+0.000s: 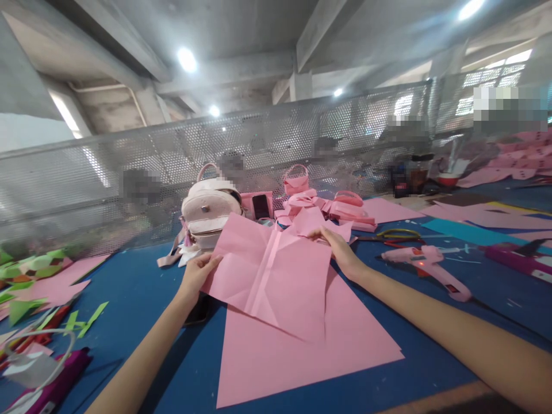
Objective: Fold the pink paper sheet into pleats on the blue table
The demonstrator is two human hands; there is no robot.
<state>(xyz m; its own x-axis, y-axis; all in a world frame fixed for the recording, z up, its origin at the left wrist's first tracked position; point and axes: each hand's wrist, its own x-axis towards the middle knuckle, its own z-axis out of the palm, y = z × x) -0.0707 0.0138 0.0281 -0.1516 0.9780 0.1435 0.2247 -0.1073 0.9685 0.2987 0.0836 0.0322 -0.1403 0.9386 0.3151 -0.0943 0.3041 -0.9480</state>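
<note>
Between my two hands is a creased pink sheet of paper (297, 282), unfolded and tilted, with a paler strip running down its middle. My left hand (200, 275) pinches its left edge. At the upper right edge, my right hand (338, 250) grips the same sheet between thumb and fingers. Beneath it lies a larger flat pink sheet (276, 368) on the blue table (172, 368). A pink glue gun (431, 264) with an orange light rests to the right of my right hand, and scissors (397, 234) lie just behind it.
A pale backpack (211, 210) stands beyond my left hand, with a phone (260, 206) beside it. Folded pink paper bags (345, 207) are piled behind the sheet. Green paper pieces (34, 270) and a purple power strip (64, 379) lie left. A perforated metal screen (267, 138) borders the back.
</note>
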